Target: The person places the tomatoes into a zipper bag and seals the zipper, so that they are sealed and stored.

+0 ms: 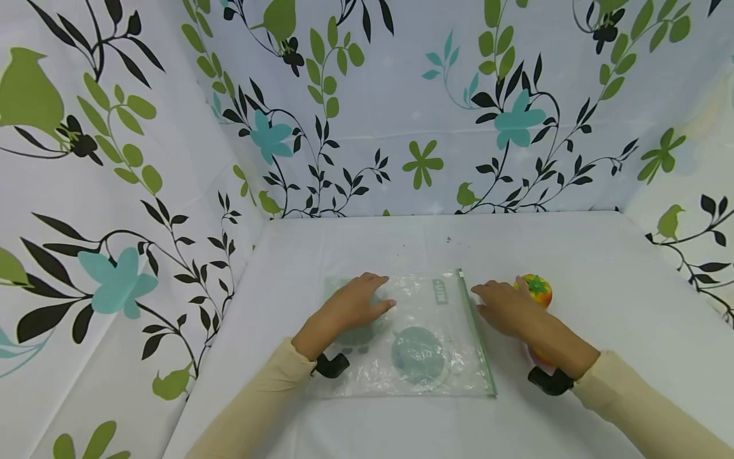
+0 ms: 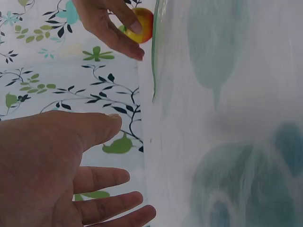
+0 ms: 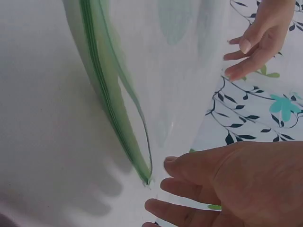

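Note:
A clear zip bag (image 1: 418, 331) with pale green prints lies flat on the white table, its green zip edge (image 3: 111, 109) toward the right. Over the bag's left part is my left hand (image 1: 350, 309), fingers spread and holding nothing. My right hand (image 1: 507, 309) hovers just beyond the zip edge, its fingers loosely extended, also with nothing in them. In the right wrist view the bag's mouth gapes slightly along the zip. Partly behind the right hand sits a round yellow-red toy fruit with a green leafy top (image 1: 538, 290).
A second orange thing (image 1: 541, 357) shows under the right wrist, mostly hidden by it. The white table (image 1: 355, 245) ends against a patterned cloth (image 1: 373, 127) at the back and left. Dark wrist cameras (image 1: 550, 381) are strapped to both wrists.

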The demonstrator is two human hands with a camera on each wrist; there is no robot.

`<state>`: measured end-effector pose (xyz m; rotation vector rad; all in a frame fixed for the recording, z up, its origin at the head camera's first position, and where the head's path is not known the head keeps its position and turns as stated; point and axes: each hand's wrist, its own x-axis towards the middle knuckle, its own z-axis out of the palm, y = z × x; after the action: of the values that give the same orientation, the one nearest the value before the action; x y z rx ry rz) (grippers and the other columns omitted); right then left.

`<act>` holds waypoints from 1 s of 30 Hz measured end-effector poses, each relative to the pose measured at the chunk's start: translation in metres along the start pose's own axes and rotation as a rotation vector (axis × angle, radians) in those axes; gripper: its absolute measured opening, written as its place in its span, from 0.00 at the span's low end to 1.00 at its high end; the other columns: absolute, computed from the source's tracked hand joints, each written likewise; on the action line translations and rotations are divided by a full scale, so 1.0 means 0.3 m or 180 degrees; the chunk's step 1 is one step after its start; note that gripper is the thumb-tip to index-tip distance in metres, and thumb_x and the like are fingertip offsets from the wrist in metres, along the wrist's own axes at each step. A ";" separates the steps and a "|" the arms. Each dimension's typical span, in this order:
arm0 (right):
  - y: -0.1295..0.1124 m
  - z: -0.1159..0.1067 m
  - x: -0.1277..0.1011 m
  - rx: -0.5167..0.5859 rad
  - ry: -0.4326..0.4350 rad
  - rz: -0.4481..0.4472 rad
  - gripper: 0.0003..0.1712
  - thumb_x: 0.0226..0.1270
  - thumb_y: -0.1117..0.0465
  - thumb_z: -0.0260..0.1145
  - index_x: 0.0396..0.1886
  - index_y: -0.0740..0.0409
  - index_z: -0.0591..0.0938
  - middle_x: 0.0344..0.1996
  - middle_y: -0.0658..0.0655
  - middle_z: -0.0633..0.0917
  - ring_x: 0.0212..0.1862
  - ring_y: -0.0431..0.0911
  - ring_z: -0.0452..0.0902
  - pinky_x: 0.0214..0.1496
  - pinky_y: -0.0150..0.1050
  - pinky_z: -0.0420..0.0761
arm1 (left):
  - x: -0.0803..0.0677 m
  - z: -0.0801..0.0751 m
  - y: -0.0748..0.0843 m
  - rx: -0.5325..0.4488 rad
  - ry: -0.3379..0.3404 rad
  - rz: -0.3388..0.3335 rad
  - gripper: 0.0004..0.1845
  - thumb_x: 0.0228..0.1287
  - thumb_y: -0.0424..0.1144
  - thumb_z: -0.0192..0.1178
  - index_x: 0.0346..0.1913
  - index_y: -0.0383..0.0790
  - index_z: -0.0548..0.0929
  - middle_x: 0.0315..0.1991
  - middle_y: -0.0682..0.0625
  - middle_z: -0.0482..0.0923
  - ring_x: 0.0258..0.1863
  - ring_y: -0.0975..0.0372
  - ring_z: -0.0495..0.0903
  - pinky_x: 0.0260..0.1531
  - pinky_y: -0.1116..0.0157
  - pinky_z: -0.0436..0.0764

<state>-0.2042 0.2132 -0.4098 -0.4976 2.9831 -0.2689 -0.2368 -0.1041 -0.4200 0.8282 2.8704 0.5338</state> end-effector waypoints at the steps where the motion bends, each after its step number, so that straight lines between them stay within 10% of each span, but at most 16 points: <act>1: -0.001 0.001 -0.005 -0.0021 -0.0009 -0.0023 0.24 0.69 0.61 0.67 0.63 0.63 0.78 0.56 0.67 0.81 0.59 0.66 0.74 0.64 0.76 0.47 | 0.001 0.005 0.011 -0.0044 -0.0072 0.0031 0.34 0.73 0.56 0.56 0.73 0.39 0.69 0.70 0.43 0.67 0.69 0.50 0.66 0.64 0.53 0.68; 15: -0.013 0.014 -0.036 -0.0254 -0.0173 -0.0075 0.28 0.65 0.55 0.71 0.64 0.56 0.80 0.63 0.69 0.76 0.67 0.69 0.64 0.64 0.77 0.42 | 0.068 0.082 0.157 0.0190 -0.0651 0.0323 0.32 0.74 0.58 0.54 0.73 0.43 0.70 0.71 0.47 0.66 0.70 0.54 0.64 0.64 0.56 0.68; 30: -0.006 0.040 -0.044 -0.0257 -0.0170 -0.0154 0.31 0.62 0.51 0.74 0.64 0.57 0.80 0.64 0.68 0.75 0.67 0.69 0.64 0.62 0.77 0.49 | 0.156 0.182 0.250 0.0799 -0.0617 0.0425 0.30 0.71 0.64 0.53 0.64 0.46 0.79 0.61 0.49 0.74 0.57 0.57 0.74 0.50 0.59 0.78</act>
<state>-0.1897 0.2140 -0.4202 -0.5767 2.9423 -0.1373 -0.2285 -0.0033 -0.4441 1.0500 2.7502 0.0960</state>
